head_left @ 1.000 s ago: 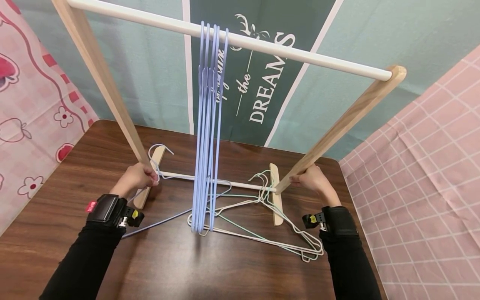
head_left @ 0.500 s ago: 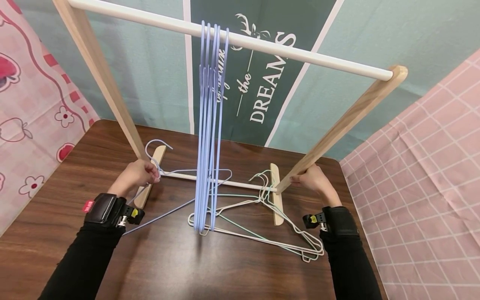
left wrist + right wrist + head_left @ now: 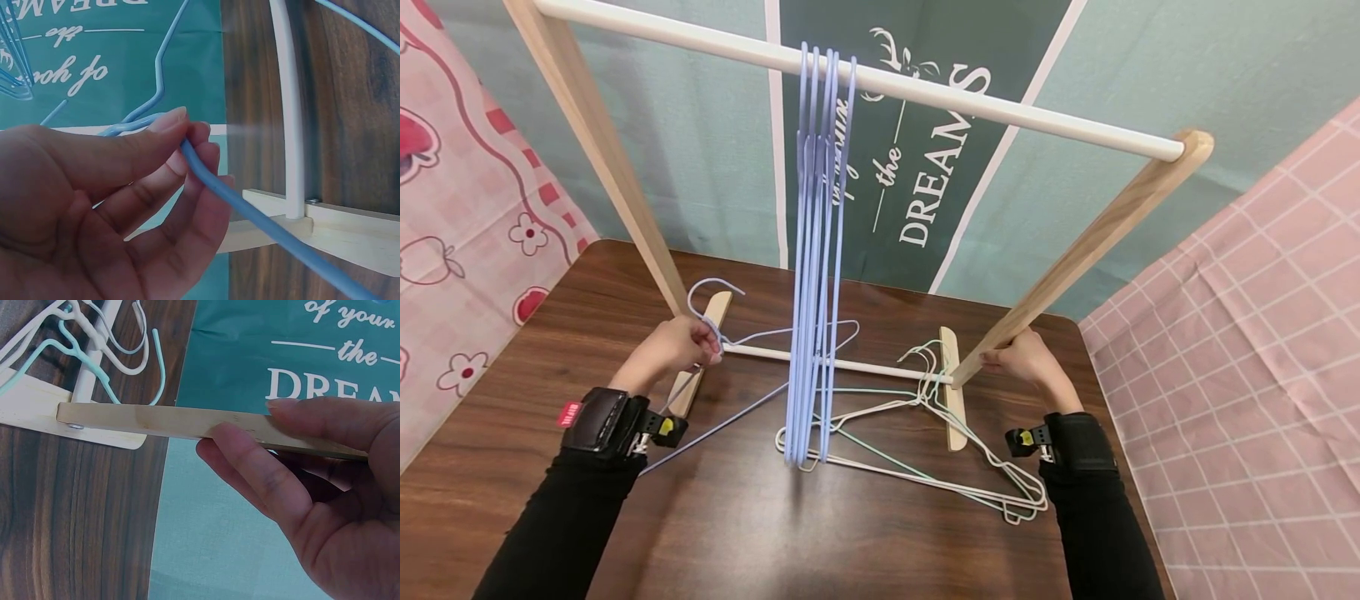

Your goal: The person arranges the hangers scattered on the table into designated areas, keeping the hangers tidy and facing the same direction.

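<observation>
Left hand (image 3: 673, 348) pinching a blue hanger (image 3: 752, 400) by its neck, fingers (image 3: 187, 140) curled round the wire, lifted just above the counter (image 3: 737, 533). Right hand (image 3: 1026, 360) gripping the rack's wooden post (image 3: 1075, 250).

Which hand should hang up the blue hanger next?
Probably the left hand. It already pinches the blue hanger by its neck, just under the hook. The right hand is busy gripping the rack's wooden post, so it looks better left steadying the rack.
</observation>
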`<state>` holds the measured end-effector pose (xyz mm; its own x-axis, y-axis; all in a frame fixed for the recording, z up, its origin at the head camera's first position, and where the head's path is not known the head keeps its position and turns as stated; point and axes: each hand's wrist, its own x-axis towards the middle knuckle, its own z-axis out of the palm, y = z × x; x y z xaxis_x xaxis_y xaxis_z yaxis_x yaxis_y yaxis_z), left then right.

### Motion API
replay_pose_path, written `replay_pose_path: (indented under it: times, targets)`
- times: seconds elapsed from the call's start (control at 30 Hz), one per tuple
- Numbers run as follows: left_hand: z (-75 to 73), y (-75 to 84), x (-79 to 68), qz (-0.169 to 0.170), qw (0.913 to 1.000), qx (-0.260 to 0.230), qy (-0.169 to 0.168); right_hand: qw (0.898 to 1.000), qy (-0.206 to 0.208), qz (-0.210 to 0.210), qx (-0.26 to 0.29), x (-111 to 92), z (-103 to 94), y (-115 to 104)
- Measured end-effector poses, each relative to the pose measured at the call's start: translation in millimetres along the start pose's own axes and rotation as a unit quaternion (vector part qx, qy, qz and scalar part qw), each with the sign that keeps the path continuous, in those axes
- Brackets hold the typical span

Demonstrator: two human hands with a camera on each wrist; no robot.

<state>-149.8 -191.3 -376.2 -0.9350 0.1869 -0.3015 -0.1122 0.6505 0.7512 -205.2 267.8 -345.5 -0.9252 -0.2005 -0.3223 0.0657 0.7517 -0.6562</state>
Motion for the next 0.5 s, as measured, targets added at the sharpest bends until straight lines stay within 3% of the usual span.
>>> replay_pose_path:
  times: [0.5]
  targets:
    - [-0.5, 15.1, -5.2, 0.007, 0.9999, -0.008, -0.005, 0.999, -0.013, 0.014, 0.031, -2, -0.9, -2]
